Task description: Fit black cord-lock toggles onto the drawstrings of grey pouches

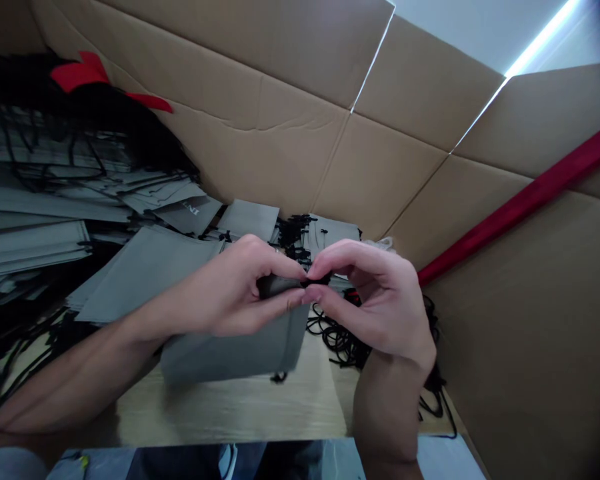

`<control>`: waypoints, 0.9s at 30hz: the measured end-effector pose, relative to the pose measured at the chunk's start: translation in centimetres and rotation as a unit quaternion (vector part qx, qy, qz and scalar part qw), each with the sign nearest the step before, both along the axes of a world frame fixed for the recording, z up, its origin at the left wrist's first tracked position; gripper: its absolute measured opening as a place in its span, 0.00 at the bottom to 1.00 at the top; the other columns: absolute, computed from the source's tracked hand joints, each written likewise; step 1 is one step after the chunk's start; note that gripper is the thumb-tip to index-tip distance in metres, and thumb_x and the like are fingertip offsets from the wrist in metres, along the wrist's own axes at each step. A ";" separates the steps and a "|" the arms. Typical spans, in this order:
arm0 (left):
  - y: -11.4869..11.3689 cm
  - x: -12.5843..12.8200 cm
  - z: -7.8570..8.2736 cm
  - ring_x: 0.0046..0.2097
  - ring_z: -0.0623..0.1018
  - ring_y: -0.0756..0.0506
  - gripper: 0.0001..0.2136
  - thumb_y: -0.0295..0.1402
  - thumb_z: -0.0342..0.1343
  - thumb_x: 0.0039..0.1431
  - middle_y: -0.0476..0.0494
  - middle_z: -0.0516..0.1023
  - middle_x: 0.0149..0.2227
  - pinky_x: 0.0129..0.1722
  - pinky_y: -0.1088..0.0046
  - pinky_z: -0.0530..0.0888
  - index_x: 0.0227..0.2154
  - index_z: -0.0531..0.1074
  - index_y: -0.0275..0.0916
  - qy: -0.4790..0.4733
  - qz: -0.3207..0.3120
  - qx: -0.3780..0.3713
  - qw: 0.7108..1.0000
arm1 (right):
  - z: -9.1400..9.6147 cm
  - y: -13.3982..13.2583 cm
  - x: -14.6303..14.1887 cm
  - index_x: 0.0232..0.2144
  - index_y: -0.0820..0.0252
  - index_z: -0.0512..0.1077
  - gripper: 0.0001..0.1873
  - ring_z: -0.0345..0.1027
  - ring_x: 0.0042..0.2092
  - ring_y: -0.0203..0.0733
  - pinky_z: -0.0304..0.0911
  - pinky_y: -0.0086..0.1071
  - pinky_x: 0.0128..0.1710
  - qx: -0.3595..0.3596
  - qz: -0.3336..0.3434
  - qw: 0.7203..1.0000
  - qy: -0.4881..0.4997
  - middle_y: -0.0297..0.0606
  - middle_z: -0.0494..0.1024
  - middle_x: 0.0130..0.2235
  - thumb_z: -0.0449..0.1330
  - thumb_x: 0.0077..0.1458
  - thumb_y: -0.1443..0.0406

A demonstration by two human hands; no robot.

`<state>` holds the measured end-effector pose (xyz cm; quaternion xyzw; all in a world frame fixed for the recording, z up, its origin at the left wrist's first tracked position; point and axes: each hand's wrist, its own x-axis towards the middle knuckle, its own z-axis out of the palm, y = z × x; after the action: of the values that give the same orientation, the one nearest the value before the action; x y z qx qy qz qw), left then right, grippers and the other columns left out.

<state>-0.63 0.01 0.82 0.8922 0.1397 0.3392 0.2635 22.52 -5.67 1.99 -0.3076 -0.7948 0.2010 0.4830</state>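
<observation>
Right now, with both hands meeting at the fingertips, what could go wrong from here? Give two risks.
The black piece pinched between the left hand and right hand is small, so it might slip free. The loose black cords lie heaped close by the right hand and could snag.

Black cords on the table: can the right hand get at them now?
Probably yes: the black cords show beside the right hand, with nothing visible over those coils. Its fingertips pinch a dark piece at the edge of the grey pouch, so it would likely need to let go first.
</observation>
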 end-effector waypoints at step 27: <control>1.5 -0.2 0.9 0.27 0.58 0.50 0.17 0.28 0.59 0.72 0.55 0.58 0.24 0.30 0.69 0.60 0.25 0.64 0.41 0.052 -0.213 -0.126 0.968 | -0.4 1.4 1.3 0.39 0.57 0.82 0.17 0.77 0.42 0.39 0.74 0.31 0.42 -0.059 0.148 0.987 0.033 0.34 0.82 0.40 0.79 0.53 0.77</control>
<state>-0.83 1.50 1.69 0.8775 0.0018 0.2083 0.4319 23.84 -4.27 1.62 -0.2078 -0.8017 0.3271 0.4552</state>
